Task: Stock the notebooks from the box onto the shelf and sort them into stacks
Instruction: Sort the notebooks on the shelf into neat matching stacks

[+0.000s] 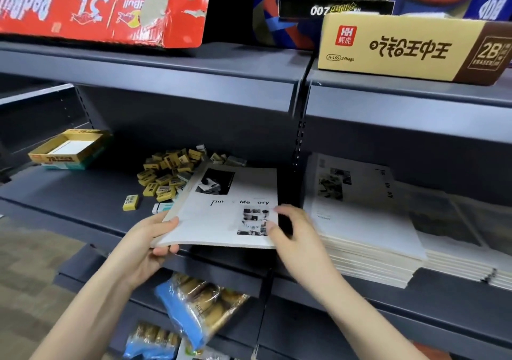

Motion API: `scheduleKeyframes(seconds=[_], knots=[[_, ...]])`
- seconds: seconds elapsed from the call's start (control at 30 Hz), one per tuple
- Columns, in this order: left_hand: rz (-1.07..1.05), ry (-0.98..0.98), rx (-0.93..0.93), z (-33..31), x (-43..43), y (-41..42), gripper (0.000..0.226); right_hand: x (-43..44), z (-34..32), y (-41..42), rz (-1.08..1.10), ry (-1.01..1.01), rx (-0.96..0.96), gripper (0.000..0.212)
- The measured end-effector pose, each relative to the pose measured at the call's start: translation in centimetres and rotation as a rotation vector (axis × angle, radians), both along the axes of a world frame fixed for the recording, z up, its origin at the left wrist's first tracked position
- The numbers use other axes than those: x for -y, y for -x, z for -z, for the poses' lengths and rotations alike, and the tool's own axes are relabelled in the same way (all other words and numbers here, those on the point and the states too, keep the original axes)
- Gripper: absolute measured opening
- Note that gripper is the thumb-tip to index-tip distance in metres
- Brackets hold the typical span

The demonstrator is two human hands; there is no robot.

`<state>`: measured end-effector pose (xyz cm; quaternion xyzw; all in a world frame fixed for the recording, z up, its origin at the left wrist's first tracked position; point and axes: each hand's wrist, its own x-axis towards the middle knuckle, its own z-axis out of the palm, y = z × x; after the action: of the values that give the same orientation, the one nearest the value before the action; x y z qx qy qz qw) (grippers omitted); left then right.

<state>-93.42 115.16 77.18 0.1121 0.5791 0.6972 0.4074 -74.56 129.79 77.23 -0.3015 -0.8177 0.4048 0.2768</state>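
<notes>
A white notebook (221,215) with black photos and lettering on its cover lies partly over the front edge of the dark middle shelf (83,193). My left hand (146,246) grips its near left corner, thumb on top and fingers beneath. My right hand (291,235) touches its right edge with curled fingers. In the bay to the right lies a stack of white notebooks (365,229), and beside it a second stack (465,248) with a glossy cover.
A pile of small yellow eraser packs (166,176) lies just behind the notebook, with an open yellow carton (69,149) at the left. A red box (102,7) and a tan carton (410,46) sit on the top shelf. Bagged pastries (199,307) hang below.
</notes>
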Motion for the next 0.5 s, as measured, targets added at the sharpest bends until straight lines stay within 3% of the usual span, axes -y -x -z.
scheduleKeyframes(seconds=[0.1, 0.17, 0.27, 0.5], knots=[[0.015, -0.032, -0.005, 0.1, 0.2, -0.6, 0.02, -0.9, -1.0, 0.1, 0.027, 0.314, -0.091, 0.049], [0.053, -0.063, -0.027, -0.3, -0.2, -1.5, 0.021, -1.4, -1.5, -0.1, -0.009, 0.453, -0.144, 0.039], [0.117, -0.114, -0.105, -1.1, -1.3, -3.2, 0.023, -2.5, -2.1, -1.0, 0.005, 0.468, -0.169, 0.014], [0.224, -0.15, -0.295, -2.0, -5.4, -6.6, 0.021, -5.3, -2.7, -5.0, 0.19, 0.329, -0.177, 0.028]])
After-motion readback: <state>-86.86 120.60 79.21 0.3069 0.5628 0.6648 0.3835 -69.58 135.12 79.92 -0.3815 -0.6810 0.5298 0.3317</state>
